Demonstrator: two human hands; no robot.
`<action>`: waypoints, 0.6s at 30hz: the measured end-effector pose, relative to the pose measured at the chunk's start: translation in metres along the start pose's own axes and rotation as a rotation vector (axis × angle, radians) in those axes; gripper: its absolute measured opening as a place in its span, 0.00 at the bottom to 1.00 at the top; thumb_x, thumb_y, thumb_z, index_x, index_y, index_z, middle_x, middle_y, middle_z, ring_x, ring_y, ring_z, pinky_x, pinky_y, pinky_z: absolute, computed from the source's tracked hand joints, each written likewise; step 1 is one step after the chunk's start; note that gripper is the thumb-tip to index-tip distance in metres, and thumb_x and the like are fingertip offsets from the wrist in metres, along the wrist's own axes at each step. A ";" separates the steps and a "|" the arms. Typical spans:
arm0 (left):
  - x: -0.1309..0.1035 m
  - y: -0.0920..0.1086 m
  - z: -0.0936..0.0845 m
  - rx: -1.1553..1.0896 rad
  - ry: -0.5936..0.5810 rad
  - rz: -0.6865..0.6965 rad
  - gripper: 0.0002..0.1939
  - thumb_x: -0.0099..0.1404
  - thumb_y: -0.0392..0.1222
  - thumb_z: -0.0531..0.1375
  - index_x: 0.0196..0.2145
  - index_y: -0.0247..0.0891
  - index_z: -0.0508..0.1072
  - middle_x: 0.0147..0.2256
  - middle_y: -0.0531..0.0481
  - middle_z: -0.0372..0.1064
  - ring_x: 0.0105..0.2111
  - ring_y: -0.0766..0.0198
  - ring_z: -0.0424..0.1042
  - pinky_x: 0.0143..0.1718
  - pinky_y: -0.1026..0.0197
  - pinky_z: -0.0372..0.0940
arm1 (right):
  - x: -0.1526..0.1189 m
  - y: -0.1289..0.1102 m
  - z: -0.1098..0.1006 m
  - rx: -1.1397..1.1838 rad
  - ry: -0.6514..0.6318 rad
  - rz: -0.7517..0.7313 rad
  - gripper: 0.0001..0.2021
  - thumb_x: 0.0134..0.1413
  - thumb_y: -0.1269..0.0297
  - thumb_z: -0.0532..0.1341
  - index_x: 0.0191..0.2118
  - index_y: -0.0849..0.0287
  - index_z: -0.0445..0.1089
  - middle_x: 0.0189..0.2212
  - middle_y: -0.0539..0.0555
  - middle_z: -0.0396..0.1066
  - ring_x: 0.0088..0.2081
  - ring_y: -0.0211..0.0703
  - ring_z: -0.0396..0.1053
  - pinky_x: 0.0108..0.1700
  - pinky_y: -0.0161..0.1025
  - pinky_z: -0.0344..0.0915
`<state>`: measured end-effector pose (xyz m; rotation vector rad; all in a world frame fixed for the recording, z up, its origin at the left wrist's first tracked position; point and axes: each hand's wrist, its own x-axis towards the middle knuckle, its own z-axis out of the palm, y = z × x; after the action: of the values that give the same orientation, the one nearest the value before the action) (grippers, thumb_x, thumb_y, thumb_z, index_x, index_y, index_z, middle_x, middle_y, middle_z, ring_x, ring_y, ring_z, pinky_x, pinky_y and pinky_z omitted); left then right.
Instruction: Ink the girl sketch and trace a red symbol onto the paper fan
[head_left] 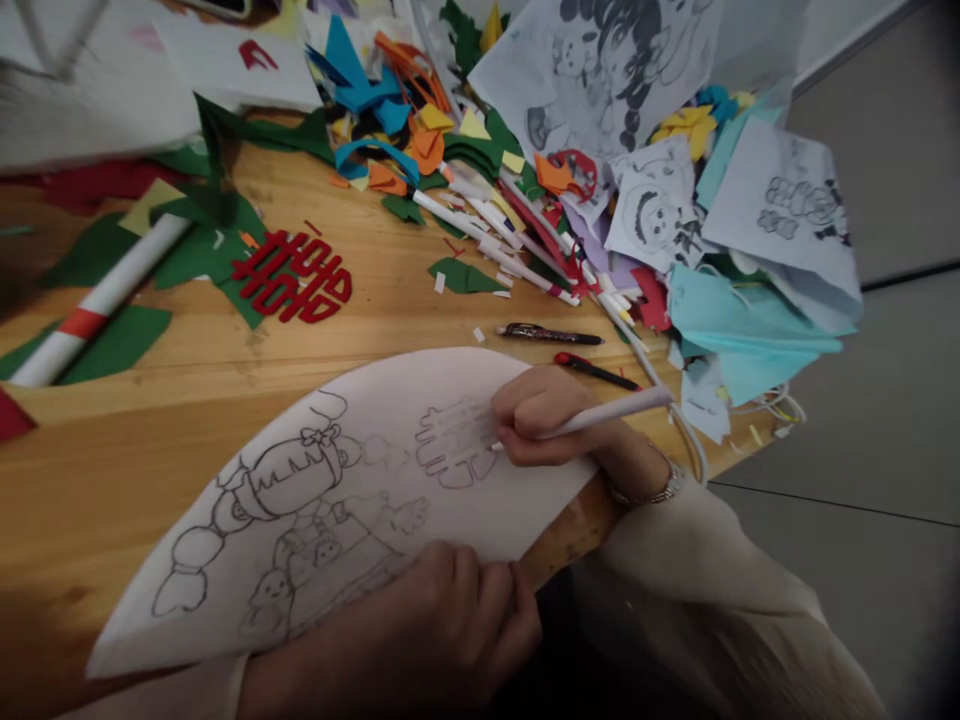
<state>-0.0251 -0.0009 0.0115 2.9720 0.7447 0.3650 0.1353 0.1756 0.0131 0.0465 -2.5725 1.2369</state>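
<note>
A fan-shaped white paper (465, 530) lies on the table before me, bearing a line drawing of a braided cartoon figure. Toward its right end is a fainter outlined character. Closed around a slim white pen (626, 408), my right hand (544, 415) rests on the paper with the pen's tip at that outline. My left hand (457, 620) is curled over the near edge of the paper, its fingertips hidden. Beyond the paper lies a red cut-out character (294, 277) similar in shape to the outline.
A black pen (550, 333) and a red-and-black pen (598, 371) lie past my right hand. Scraps of coloured felt (367, 90), printed drawings (600, 60) and turquoise sheets (750, 320) pile up at the back and right. A white tube (105, 300) lies at left.
</note>
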 end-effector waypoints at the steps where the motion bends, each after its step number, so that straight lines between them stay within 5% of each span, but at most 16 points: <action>1: 0.000 0.000 0.000 0.003 -0.004 0.005 0.15 0.68 0.36 0.49 0.49 0.30 0.68 0.30 0.48 0.67 0.22 0.64 0.63 0.18 0.59 0.52 | 0.000 0.000 0.001 -0.005 0.004 0.000 0.21 0.60 0.73 0.52 0.24 0.55 0.37 0.20 0.44 0.40 0.22 0.33 0.44 0.26 0.34 0.45; 18: 0.001 0.002 0.001 -0.006 0.016 -0.009 0.15 0.69 0.39 0.49 0.48 0.30 0.67 0.32 0.46 0.69 0.21 0.64 0.64 0.18 0.59 0.53 | -0.001 0.001 0.006 -0.036 0.012 0.049 0.20 0.61 0.72 0.54 0.21 0.57 0.44 0.20 0.45 0.46 0.23 0.32 0.49 0.26 0.33 0.47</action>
<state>-0.0232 -0.0020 0.0104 2.9622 0.7570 0.3896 0.1351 0.1714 0.0087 -0.0314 -2.5995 1.2037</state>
